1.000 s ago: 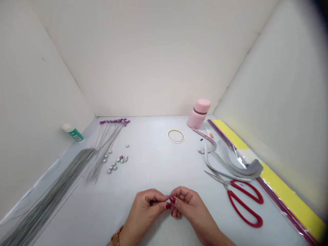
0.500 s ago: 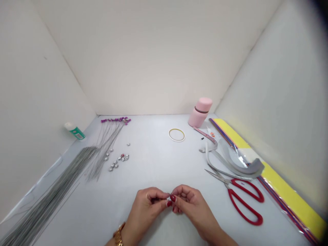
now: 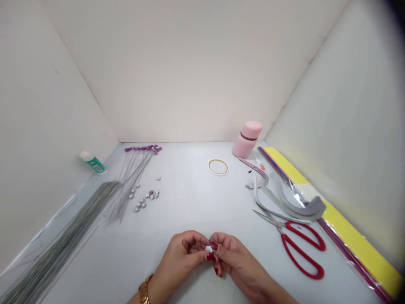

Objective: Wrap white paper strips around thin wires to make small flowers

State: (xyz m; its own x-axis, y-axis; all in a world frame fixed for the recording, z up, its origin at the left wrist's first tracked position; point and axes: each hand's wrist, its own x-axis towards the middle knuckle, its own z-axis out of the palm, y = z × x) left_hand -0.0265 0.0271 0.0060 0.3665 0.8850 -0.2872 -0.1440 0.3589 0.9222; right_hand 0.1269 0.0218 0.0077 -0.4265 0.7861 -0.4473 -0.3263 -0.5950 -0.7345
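Note:
Near the front middle of the table, my left hand and my right hand meet with their thumbs and forefingers pinched around a small silver paper star. Fingertips cover most of it, so its full shape is hidden. Beyond my left hand lie several finished silver paper stars, one of them with red on it. To the right of my right hand rest red-handled scissors, blades pointing up and left.
Grey wires and purple-tipped stems lie on the left, near a green glue bottle. A tape roll and pink flask stand farther back. Silver paper strips and yellow sheets fill the right.
My fingers have shifted slightly around the star, and more of its silver surface shows between them. The things on the table have stayed in place.

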